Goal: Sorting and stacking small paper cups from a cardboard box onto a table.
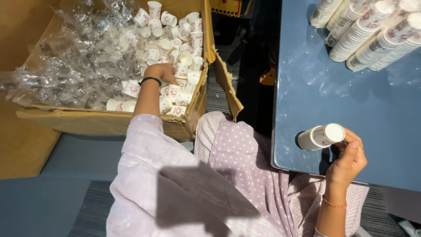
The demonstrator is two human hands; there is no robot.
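Lilac sleeve nearest me, her right hand point(348, 160) has its fingers clamped on a short cup stack point(321, 136) over the blue surface point(351, 101), while her left hand point(162, 72) digs, fingers hidden, among loose cups point(182, 57) in the cardboard box point(109, 123), picking another to nest.

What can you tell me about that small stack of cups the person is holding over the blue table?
The short stack of cups looks like white paper with red print, several nested tightly into one stubby column. It lies almost on its side, white round end facing up and right, open end toward the left. The right hand grips it from the right, fingers curled round its end. It is just above the blue table near the front edge, casting a small shadow; whether it touches the surface is unclear.
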